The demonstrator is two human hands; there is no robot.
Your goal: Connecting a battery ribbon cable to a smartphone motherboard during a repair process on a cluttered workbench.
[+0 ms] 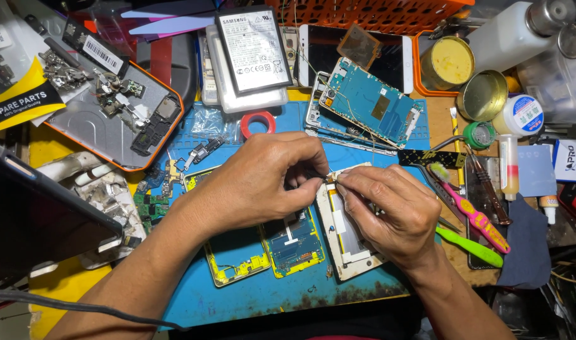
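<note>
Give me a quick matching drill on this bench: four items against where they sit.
1 red tape roll
2 pink toothbrush
3 round open brass tin
4 white phone frame

a under the right hand
b above the left hand
c right of the right hand
d top right, beside a white jar

Pairs: 1-b, 2-c, 3-d, 4-a

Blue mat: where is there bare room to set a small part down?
Bare strip of blue mat along its near edge, below the yellow-edged frames and white frame. Smaller patch beside the red tape roll. Crowded elsewhere: both hands mid-mat, toothbrushes right.
</note>
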